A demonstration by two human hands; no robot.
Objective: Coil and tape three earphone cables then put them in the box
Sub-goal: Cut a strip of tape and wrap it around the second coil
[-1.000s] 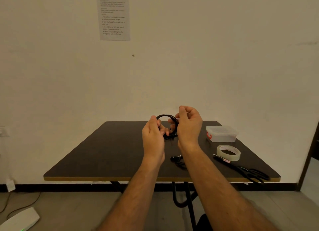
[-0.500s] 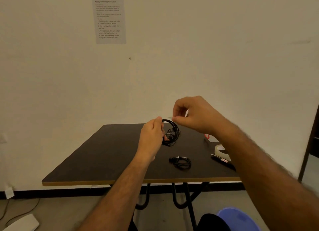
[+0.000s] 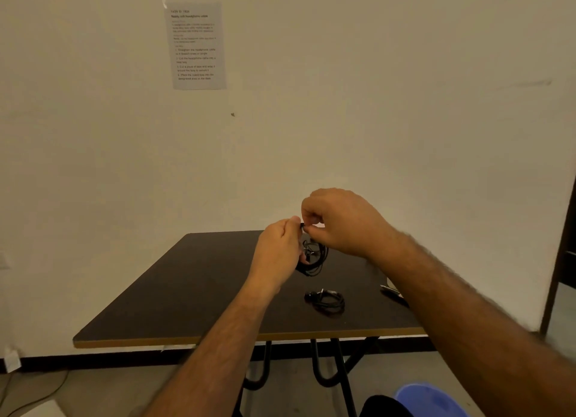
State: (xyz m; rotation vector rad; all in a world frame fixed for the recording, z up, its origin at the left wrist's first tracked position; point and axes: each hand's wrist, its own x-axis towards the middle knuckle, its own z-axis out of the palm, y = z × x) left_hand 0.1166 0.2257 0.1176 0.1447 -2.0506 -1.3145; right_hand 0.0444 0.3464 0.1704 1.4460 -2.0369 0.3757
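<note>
1. L hand (image 3: 280,248) curled round the black coiled earphone cable (image 3: 314,256), holding it up above the dark table (image 3: 187,292)
2. R hand (image 3: 339,220) pinches top of that coil w/ thumb + fingertips, touching L hand's fingertips
3. 2nd coiled cable (image 3: 325,301) lies on table nearer the front edge, apart from both hands
4. Box hidden behind R forearm, can't see it
</note>
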